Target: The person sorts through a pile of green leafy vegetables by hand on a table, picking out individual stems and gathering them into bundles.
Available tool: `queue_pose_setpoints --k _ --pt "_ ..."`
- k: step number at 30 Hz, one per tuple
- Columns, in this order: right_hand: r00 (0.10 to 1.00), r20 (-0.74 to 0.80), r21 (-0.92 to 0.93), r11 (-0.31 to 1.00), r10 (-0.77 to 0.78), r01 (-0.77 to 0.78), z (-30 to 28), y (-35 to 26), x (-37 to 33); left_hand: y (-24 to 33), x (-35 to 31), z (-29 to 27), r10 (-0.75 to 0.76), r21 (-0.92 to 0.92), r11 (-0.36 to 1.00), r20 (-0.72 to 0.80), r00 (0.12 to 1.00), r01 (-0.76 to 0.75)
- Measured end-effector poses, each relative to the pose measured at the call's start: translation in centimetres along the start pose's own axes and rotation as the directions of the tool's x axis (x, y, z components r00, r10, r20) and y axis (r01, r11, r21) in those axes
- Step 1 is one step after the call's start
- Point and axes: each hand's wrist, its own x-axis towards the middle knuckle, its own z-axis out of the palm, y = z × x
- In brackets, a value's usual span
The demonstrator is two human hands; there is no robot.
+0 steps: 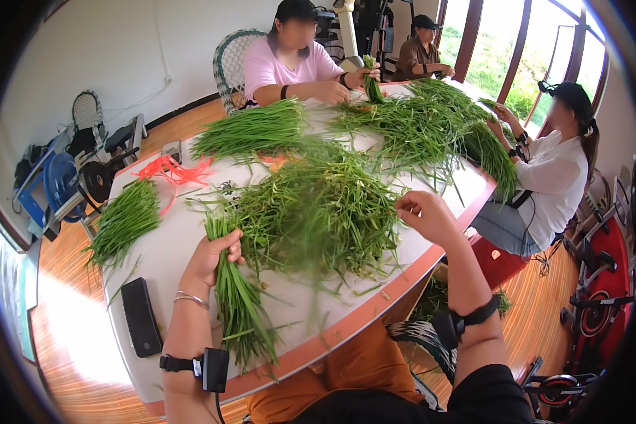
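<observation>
My left hand (214, 256) is closed around a bunch of garlic chives (242, 311), whose long green leaves hang toward the table's near edge. Right beside that bunch lies a loose, tangled heap of chives (332, 208) with some yellowed bits in it. At the heap's right side is my right hand (425, 215), its fingers curled in a pinch; whatever they hold is too small to make out. A greenish blur hangs over the middle of the heap and hides part of it.
On the white table (396, 272) lie a black phone (141, 316), red ties (173, 169), a sorted chive bundle (128, 218) and a neat chive stack (251, 128). A larger chive pile (417, 131) covers the far right, where several people work. Exercise equipment stands at both sides.
</observation>
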Motion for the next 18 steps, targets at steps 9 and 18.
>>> queue_pose_setpoints --k 9,18 --pt "0.993 0.116 -0.203 0.978 -0.016 0.039 1.8 -0.2 -3.0 0.3 0.0 0.6 0.013 -0.003 1.000 0.031 0.999 -0.012" --pt "0.962 -0.105 0.127 0.956 -0.252 0.265 -6.0 -11.2 4.6 0.1 0.0 0.4 0.009 -0.001 1.000 0.024 1.000 -0.009"
